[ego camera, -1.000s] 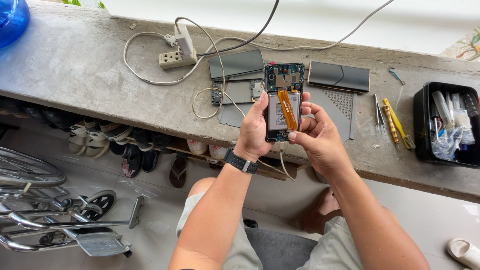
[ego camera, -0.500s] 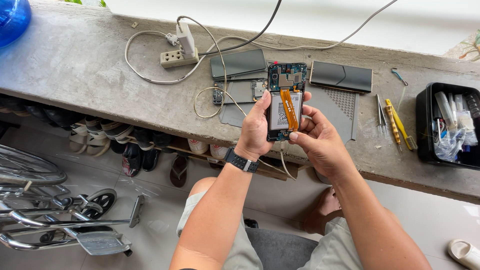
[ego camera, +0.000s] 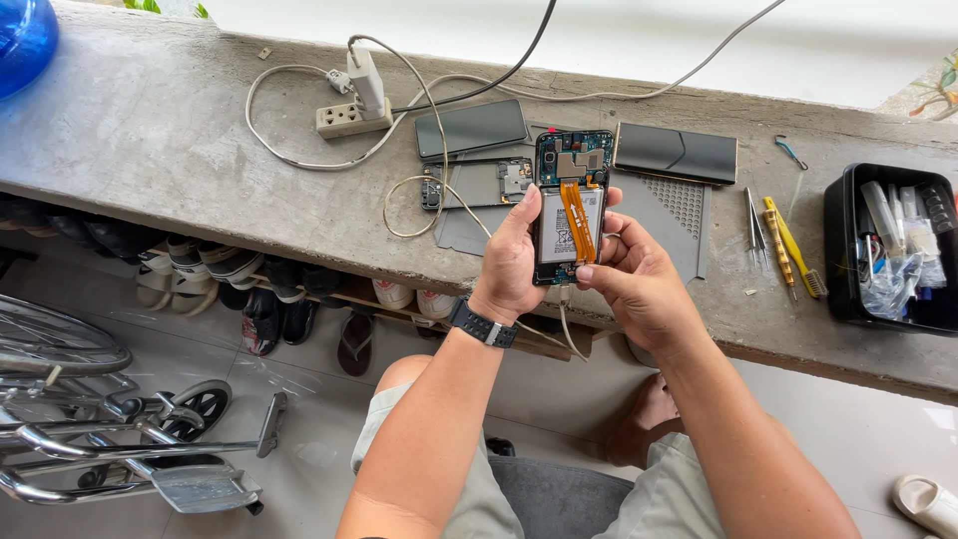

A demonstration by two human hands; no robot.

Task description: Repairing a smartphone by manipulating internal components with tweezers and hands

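An opened phone (ego camera: 571, 205), back cover off, shows a white battery, an orange ribbon cable and a blue circuit board at its top. My left hand (ego camera: 511, 262), with a black watch on the wrist, grips its left edge. My right hand (ego camera: 637, 281) holds the lower right edge, fingers curled by the bottom end. A white cable (ego camera: 564, 321) hangs from the phone's bottom. The phone is held upright above the front edge of the concrete counter (ego camera: 180, 150).
On the counter lie two dark phone panels (ego camera: 471, 128) (ego camera: 677, 153), a disassembled phone part (ego camera: 484, 184), a grey work mat (ego camera: 681, 215), tweezers (ego camera: 755, 222), a yellow tool (ego camera: 788, 245), a black parts tray (ego camera: 890, 250) and a power strip (ego camera: 347, 117). Shoes and a wheelchair (ego camera: 120, 429) are below.
Both hands and the phone stay nearly still; the right fingers shift slightly at the phone's lower edge.
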